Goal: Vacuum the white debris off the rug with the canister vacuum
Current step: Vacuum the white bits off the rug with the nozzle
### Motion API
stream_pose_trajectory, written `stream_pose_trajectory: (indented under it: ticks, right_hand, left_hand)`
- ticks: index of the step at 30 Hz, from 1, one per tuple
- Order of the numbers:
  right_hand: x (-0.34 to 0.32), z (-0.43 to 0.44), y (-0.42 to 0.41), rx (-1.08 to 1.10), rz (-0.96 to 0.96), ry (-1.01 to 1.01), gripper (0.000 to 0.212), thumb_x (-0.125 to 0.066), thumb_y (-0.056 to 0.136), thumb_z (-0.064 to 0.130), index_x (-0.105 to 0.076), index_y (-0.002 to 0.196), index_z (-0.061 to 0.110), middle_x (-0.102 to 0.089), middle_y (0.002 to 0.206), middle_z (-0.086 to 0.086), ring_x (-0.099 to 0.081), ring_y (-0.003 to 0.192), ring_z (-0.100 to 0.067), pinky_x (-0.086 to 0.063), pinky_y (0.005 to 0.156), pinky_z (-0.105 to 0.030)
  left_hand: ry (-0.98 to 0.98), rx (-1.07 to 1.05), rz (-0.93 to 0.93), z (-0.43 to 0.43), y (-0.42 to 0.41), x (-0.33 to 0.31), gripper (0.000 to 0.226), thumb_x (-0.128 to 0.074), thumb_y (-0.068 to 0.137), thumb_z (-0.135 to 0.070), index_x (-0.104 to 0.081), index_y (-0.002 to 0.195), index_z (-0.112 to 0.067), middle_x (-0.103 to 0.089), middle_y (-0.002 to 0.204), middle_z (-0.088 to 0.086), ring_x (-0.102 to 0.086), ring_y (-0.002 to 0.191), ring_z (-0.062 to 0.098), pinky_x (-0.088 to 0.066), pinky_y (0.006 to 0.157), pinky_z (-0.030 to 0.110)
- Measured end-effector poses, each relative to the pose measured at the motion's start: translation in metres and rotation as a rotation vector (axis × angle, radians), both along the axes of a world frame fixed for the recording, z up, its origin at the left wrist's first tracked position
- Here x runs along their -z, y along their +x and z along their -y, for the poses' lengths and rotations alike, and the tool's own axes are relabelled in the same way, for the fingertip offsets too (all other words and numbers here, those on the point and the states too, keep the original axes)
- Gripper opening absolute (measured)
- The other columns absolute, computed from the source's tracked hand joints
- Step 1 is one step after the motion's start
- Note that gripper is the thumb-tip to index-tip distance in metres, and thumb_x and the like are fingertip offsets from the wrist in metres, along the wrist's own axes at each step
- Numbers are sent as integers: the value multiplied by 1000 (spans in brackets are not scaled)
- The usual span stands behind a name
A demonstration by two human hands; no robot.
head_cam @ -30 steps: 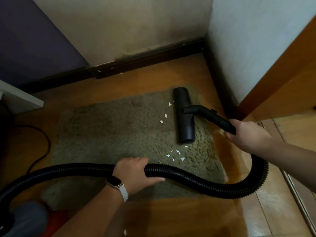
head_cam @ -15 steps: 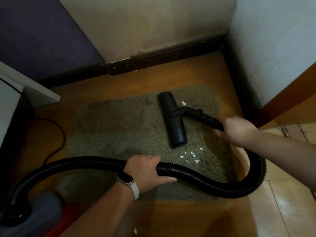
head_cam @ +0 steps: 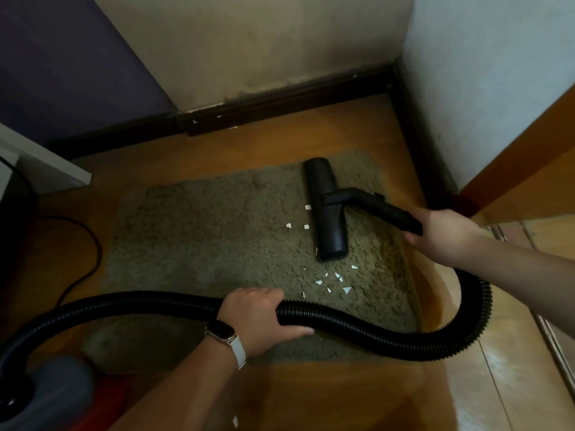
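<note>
A grey-green shaggy rug (head_cam: 211, 231) lies on the wooden floor. The black floor nozzle (head_cam: 326, 213) rests flat on the rug's right part. White debris bits (head_cam: 337, 283) lie just below the nozzle, and a few more white bits (head_cam: 298, 223) lie to its left. My right hand (head_cam: 445, 234) grips the black wand (head_cam: 382, 209) behind the nozzle. My left hand (head_cam: 264, 318), with a watch on the wrist, holds the ribbed black hose (head_cam: 435, 345), which loops round to the grey and red canister (head_cam: 59, 396) at bottom left.
Walls with a dark baseboard (head_cam: 280, 104) close the corner behind the rug. A wooden door frame (head_cam: 529, 157) stands at right. A black cable (head_cam: 90, 250) curves over the floor at left beside a white furniture edge (head_cam: 46, 166). One white scrap (head_cam: 235, 421) lies on the bare floor.
The nozzle slid left across the rug over the upper bits, then back right, so several white bits show to its left again. My hands keep their hold on hose and wand.
</note>
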State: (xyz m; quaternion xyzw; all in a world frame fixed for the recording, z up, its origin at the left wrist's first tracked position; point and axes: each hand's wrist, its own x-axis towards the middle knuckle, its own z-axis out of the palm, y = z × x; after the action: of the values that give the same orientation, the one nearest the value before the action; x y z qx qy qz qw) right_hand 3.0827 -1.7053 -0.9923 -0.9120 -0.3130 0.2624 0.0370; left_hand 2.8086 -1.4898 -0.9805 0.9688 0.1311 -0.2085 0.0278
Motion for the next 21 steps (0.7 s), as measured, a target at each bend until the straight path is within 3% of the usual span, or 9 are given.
stream_pose_trajectory:
  ticks: [8,18,21]
  right_hand:
    - [-4,-18,-4,-54,12,-20,27,-54,97,42,-56,117,24,-61,77,4,-61,66,-11,-55,59,-33]
    - [-6,-88,-32,-300,-13,-11,28,-55,95,41,-54,119,26,-60,78,5,-61,67,-14,-55,59,-34]
    - [-6,-93,-41,-375,-19,-29,36,-54,96,42,-48,129,29,-59,78,7,-62,66,-13,-57,59,-33]
  left_hand:
    - [-5,6,35,-5,-1,-2,66,-36,65,-95,-46,80,-31,-52,77,-15,-57,76,8,-41,69,25]
    - [-12,33,-4,-3,-15,-2,64,-37,68,-93,-41,80,-31,-60,85,-13,-60,80,10,-41,73,26]
    - [-30,51,2,-4,-18,2,64,-37,68,-92,-43,82,-31,-62,89,-11,-61,82,10,-44,75,26]
